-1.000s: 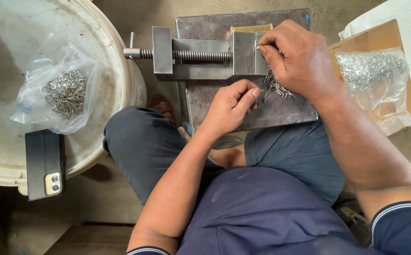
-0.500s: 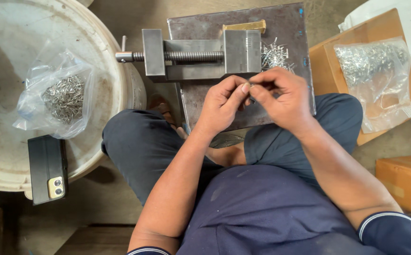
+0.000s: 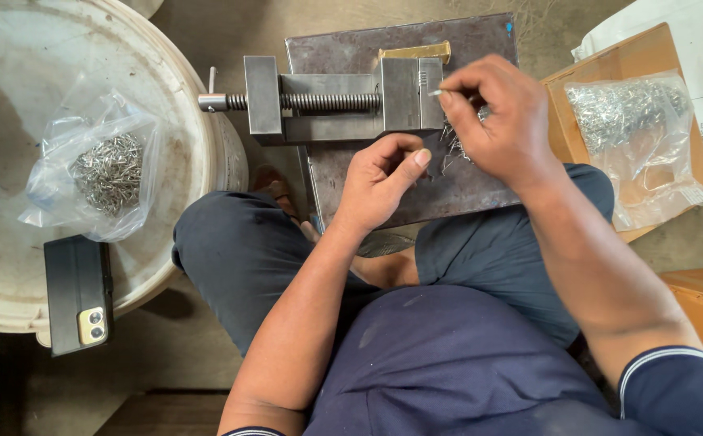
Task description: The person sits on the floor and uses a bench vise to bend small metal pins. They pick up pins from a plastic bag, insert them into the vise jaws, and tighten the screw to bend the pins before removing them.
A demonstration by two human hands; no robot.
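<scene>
Hands [image 3: 380, 182] [image 3: 497, 121], two; vise [image 3: 339, 101], one

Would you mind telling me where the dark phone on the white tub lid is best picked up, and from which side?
Grip the phone across its two long edges, coming from above. It lies flat, camera end toward the person, partly overhanging the white tub lid, so its lower end is free.

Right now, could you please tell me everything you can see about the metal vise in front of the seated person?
The vise is a small grey steel block type, lying flat on a dark metal plate. A threaded screw runs through its end block to a sliding jaw, with a thin handle bar at the left tip. A yellowish piece sits behind the jaws. The right hand holds a small metal pin at its right end; the left hand hovers just below, not touching.
</scene>
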